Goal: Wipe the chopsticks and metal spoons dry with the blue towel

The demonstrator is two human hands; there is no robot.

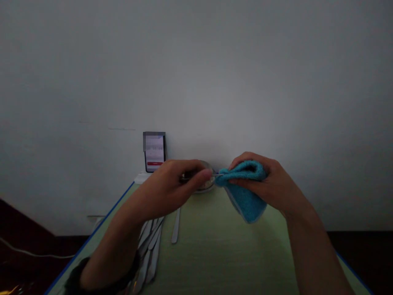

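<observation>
My left hand (175, 182) pinches a thin piece of metal cutlery (217, 175); its kind is hidden by my fingers and the cloth. My right hand (267, 176) grips a folded blue cloth (249, 200), which wraps around the far end of that cutlery. A corner of the cloth hangs down over the table. Below my left wrist lies a bunch of silver cutlery (150, 250), partly covered by my forearm. One separate piece of cutlery (175, 231) lies just right of the bunch, only its handle end showing.
A round dish (206, 189) stands behind my left fingers, mostly hidden. At the back left a phone (154, 153) leans upright against the white wall (245, 82). The light green table (215, 254) has blue edging. A white cable (37, 255) runs at the lower left.
</observation>
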